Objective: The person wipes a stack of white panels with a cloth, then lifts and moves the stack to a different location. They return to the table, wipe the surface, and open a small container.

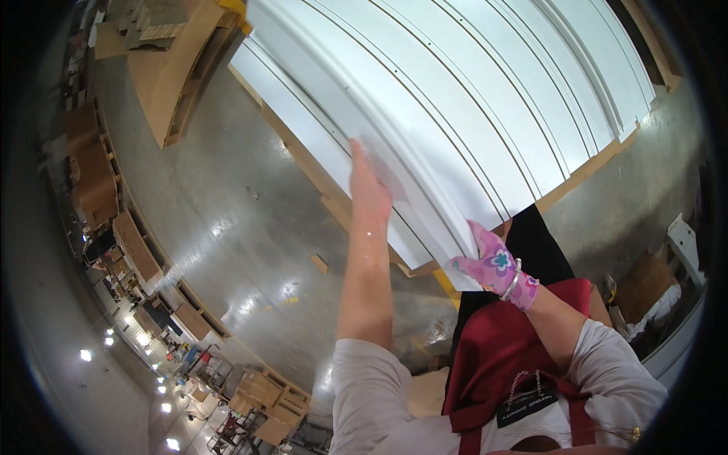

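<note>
A long white panel [356, 106] with a raised lip lies slanted over a stack of similar white panels [462, 91]. My bare left hand [369, 186] grips its left long edge, the thumb side showing and the other fingers hidden by the panel. At the near end, my right hand [489, 264], in a pink flowered glove, is closed on the panel's corner, with its thumb up along the end. Dark seams and small holes run along the stacked panels.
Brown cardboard and pallet edges [303, 163] show under the stack. Another pallet with cardboard [171, 95] stands at the far left, beyond the grey concrete floor [227, 197]. A cardboard scrap [319, 264] lies on the floor. Pallets [140, 246] line the left; a brown box [644, 288] is at right.
</note>
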Demonstrator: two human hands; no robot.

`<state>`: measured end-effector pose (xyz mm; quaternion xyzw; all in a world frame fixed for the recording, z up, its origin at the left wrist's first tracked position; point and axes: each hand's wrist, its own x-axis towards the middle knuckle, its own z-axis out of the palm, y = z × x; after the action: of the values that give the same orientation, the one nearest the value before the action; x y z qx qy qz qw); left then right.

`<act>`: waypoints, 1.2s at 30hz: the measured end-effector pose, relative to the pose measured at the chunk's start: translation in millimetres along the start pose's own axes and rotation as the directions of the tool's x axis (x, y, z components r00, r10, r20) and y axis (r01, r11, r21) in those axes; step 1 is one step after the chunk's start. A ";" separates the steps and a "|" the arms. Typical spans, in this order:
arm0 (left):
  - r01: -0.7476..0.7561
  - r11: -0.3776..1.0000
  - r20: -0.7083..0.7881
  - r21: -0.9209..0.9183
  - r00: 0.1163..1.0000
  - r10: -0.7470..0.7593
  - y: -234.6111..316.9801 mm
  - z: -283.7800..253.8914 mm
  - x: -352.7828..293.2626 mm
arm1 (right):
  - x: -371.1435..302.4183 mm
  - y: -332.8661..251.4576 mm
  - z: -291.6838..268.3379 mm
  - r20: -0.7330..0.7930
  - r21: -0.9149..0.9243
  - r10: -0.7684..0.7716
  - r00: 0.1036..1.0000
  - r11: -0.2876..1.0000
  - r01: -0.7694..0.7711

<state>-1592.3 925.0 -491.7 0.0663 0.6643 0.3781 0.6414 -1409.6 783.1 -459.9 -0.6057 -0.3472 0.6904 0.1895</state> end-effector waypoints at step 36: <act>-0.025 0.457 -0.268 0.889 0.780 0.565 -67.1 21.8 32.3 | 1.6 81.5 42.1 0.005 0.574 0.089 0.996 0.815 -0.076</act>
<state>-1551.5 905.3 -554.7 0.3834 0.8862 0.1163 0.2327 -1437.6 717.6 -517.8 -0.5428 -0.0947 0.7636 0.3366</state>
